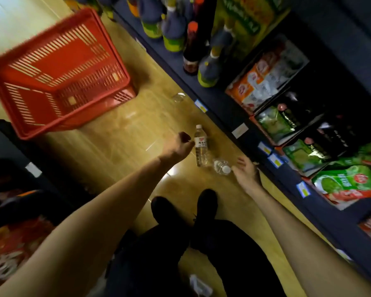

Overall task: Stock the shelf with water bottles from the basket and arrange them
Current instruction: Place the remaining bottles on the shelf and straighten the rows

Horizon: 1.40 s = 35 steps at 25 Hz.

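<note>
A red plastic basket (58, 71) stands tilted on the wooden floor at upper left, with nothing visible inside. A clear water bottle with a white and red label (201, 146) lies on the floor by the shelf's base. My left hand (178, 145) hovers just left of it, fingers loosely curled and holding nothing. A second, smaller water bottle (221, 167) lies beside it, white cap toward me. My right hand (245, 171) is spread open right beside that cap. A blurred clear bottle (178, 97) lies farther away on the floor.
The dark shelf (234, 108) runs diagonally on the right, holding dark sauce bottles (208, 69) and green and orange packets (347, 185). Another shelf unit (11, 146) stands at left. My black shoes (206, 202) are below the bottles. A clear item (199, 285) lies near my legs.
</note>
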Motion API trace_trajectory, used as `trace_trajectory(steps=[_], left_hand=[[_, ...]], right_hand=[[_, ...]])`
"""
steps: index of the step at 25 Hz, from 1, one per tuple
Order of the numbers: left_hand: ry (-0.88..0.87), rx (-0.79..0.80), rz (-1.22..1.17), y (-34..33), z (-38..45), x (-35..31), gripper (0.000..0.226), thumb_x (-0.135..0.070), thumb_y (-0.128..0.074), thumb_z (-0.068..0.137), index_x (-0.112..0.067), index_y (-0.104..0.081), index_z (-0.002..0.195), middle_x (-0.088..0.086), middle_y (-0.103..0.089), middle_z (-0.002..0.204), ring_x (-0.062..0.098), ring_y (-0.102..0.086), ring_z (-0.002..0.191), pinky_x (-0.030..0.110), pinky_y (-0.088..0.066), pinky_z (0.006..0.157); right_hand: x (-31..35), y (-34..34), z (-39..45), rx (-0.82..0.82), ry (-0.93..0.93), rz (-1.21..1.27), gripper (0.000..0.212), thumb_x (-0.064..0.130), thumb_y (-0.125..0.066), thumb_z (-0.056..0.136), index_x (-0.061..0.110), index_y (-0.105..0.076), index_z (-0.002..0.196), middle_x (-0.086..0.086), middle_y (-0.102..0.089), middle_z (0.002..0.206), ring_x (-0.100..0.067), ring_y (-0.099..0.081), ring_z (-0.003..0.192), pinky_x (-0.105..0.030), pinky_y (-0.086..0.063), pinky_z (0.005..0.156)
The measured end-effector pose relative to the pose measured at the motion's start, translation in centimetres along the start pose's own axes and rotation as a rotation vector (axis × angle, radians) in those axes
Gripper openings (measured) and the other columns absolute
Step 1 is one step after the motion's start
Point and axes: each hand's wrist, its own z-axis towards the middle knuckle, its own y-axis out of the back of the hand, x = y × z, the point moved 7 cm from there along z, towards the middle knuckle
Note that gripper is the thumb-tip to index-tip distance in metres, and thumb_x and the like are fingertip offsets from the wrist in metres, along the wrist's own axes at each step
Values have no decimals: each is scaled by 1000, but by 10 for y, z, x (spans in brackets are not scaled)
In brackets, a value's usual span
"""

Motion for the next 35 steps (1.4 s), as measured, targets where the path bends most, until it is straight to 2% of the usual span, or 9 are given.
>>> trace_trajectory(steps=[2, 4, 8, 11, 22, 29, 31, 33, 35], left_hand=[[41, 0, 30, -22, 44, 22, 39, -39, -62, 93, -7, -66, 116, 10, -69, 106, 29, -67, 99, 40, -57, 91], [79, -22, 36, -41, 81, 45, 29, -38, -62, 93, -11, -66, 101, 9, -63, 99, 29, -64, 96, 42, -56, 92], [135, -7, 22, -87, 131, 80, 48, -40, -62, 98, -8, -55, 133, 5, -58, 113, 23, -58, 104, 39, -53, 96], [161, 15, -65, -114, 152, 100, 58, -41, -66, 96, -8, -46, 139, 6, -60, 118, 24, -60, 103, 44, -56, 96], [181, -47, -86, -158, 196, 118, 73, -49, -73, 88, -12, -39, 140, 11, -62, 133, 32, -65, 116, 49, -56, 100], [127, -137, -27, -162, 207, 132, 76, -48, -81, 80, -15, -44, 137, 8, -65, 130, 30, -65, 116, 50, -54, 102], [106, -158, -47, -155, 196, 140, 78, -54, -82, 73, -19, -47, 133, 4, -67, 124, 28, -67, 112, 50, -56, 98], [89, -203, -83, -141, 171, 139, 76, -54, -82, 69, -22, -48, 129, -2, -68, 116, 23, -69, 104, 46, -59, 91], [82, -237, -114, -122, 142, 133, 67, -48, -82, 72, -25, -48, 124, -6, -67, 110, 19, -68, 99, 41, -59, 87]], right_hand=[[-36, -11, 32, -30, 2, -56, 45, 2, -53, 99, 7, -51, 144, -11, -60, 140, -28, -57, 129, -37, -44, 107], [-70, -27, 53, -12, -35, -89, 53, -4, -50, 98, 8, -46, 149, -10, -56, 146, -30, -54, 133, -35, -43, 107], [-105, -53, 85, 64, -28, -114, 77, 3, -71, 90, 16, -35, 158, -5, -52, 151, -24, -52, 136, -23, -40, 100], [-117, -70, 105, 59, -45, -57, 92, 22, -88, 77, 22, -40, 155, -2, -56, 148, -24, -54, 134, -37, -45, 110], [-129, -85, 135, 16, 102, 84, 92, 45, -92, 64, 38, -49, 145, 12, -64, 133, -13, -59, 125, -42, -50, 107], [-124, -86, 148, 17, 164, 31, 90, 50, -90, 66, 27, -51, 144, 2, -63, 136, -17, -59, 124, -39, -50, 106], [-123, -81, 144, -4, 115, 47, 88, 55, -89, 65, 24, -55, 139, 3, -65, 129, -9, -62, 117, -32, -53, 102], [-115, -71, 137, -32, 113, 76, 62, 44, -90, 71, 21, -65, 124, 14, -68, 103, 16, -63, 88, -6, -52, 80], [-93, -64, 121, -7, 136, 91, 43, 32, -88, 77, 20, -67, 113, 20, -64, 89, 24, -57, 71, 4, -42, 63]])
